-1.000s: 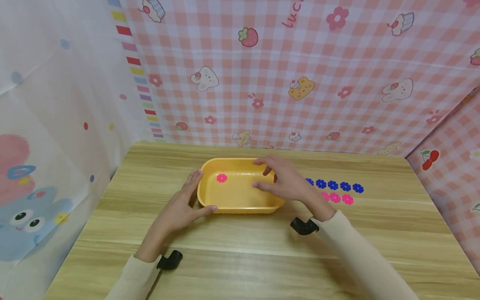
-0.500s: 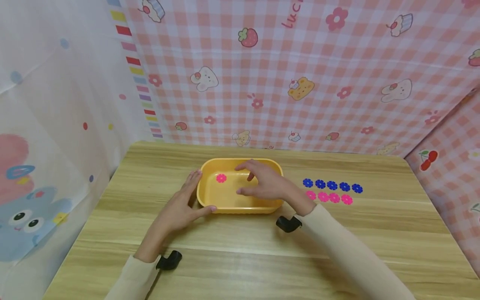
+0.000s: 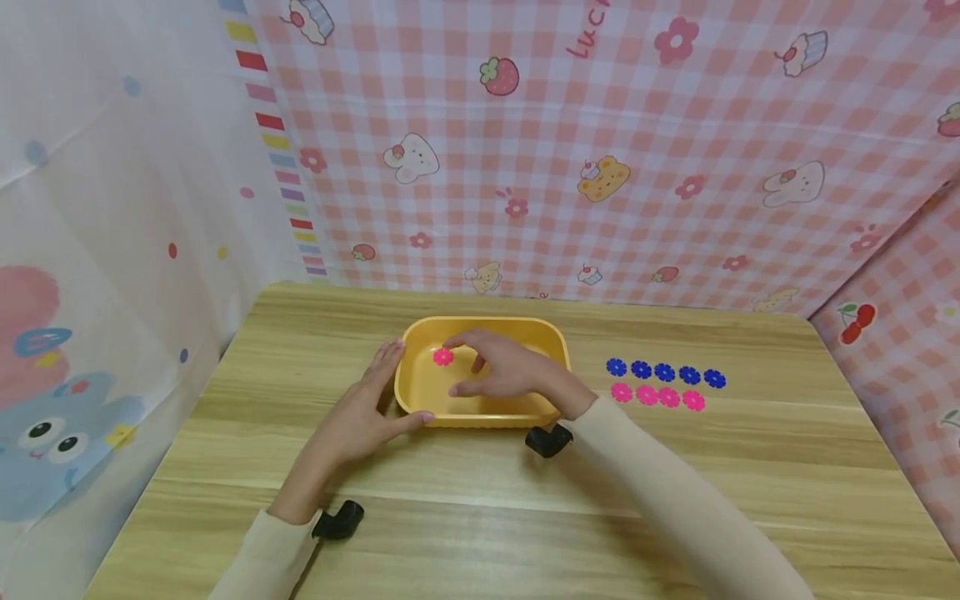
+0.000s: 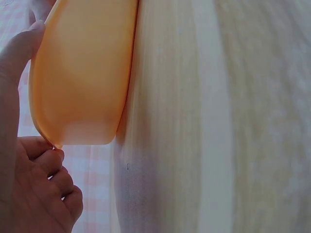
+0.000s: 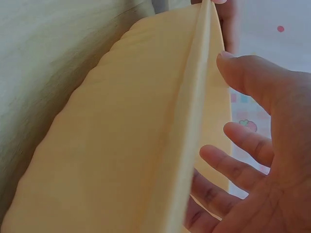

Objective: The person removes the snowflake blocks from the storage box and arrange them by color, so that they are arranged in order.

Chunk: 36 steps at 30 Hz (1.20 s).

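Note:
A yellow plastic tub [image 3: 480, 422] stands on the table with one pink flower-shaped disc [image 3: 443, 357] lying inside near its left end. My left hand [image 3: 358, 421] holds the tub's left end, thumb on the front rim and fingers along the left rim; in the left wrist view the fingers curl at the tub's corner. Over the tub's inside reaches my right hand [image 3: 510, 367], thumb and fingers spread and nothing between them. Its index fingertip comes right by the pink disc in the head view. In the right wrist view the tub's wall [image 5: 121, 121] hides part of the lower fingers.
Right of the tub, a row of several blue flower discs [image 3: 664, 372] lies behind a row of several pink discs [image 3: 657, 396]. Each wrist carries a black camera mount [image 3: 550, 441]. A pink checked cloth [image 3: 555, 233] hangs behind the wooden table [image 3: 465, 517].
My right hand has moved left across the tub, bringing its fingers to the pink disc and uncovering the discs on the right. The left hand and tub have stayed in place.

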Tool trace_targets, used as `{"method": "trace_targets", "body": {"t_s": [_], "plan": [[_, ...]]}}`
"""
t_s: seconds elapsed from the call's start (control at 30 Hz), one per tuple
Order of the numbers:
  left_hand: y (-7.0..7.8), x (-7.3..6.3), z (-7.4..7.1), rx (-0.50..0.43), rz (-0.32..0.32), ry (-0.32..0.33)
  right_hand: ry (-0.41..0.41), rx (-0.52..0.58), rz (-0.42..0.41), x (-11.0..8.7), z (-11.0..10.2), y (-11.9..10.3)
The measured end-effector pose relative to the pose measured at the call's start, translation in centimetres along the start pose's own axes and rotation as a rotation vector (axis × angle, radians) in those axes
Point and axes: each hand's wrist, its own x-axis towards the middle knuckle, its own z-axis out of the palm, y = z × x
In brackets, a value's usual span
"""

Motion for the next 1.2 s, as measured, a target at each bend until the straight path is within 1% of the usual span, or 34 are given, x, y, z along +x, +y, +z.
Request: {"method": "trace_targets", "body": {"t_s": [0.2,0.37,0.6,0.7,0.8,0.93,1.2], "plan": [[0.0,0.0,0.0,0.002,0.001,0.001,-0.046,0.033,0.011,1.2,0.4,0.0],[-0.1,0.0,0.0,0.008,0.007,0.003,-0.088,0.062,0.036,2.1,1.0,0.4],[0.0,0.0,0.0,0.014,0.012,0.006,-0.109,0.116,0.064,2.5,1.5,0.9],[0.0,0.0,0.0,0.008,0.007,0.006,-0.095,0.117,0.074,2.5,1.5,1.2],[0.1,-0.1,-0.1,0.005,0.001,0.006,-0.069,0.132,0.065,2.5,1.6,1.6],[0.0,-0.1,-0.1,0.003,-0.002,0.004,-0.049,0.178,0.053,2.4,1.7,1.8],[0.1,-0.1,0.0,0.007,-0.003,0.007,-0.023,0.255,0.080,2.2,1.7,1.8]]}}
